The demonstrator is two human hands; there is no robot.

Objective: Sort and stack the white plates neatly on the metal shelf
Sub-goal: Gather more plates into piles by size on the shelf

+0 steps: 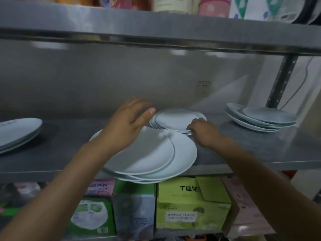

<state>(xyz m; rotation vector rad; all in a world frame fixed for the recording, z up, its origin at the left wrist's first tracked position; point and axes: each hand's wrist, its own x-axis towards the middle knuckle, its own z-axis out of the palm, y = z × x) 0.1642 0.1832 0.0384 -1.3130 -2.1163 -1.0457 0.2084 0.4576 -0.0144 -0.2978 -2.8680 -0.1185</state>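
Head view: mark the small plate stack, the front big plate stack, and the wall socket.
small plate stack (175, 119): head view, top plate's face.
front big plate stack (147, 153): head view, top plate's centre.
wall socket (204, 89): head view, faceplate centre.

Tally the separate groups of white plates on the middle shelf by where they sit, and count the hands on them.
Plate stack at far left: 1
Large plate pile at the front edge: 1
Small plate stack behind it: 1
Plate stack at right: 1
Hands: 2, left hand over the large pile, right hand at the small stack's rim
Total: 4 plate groups, 2 hands
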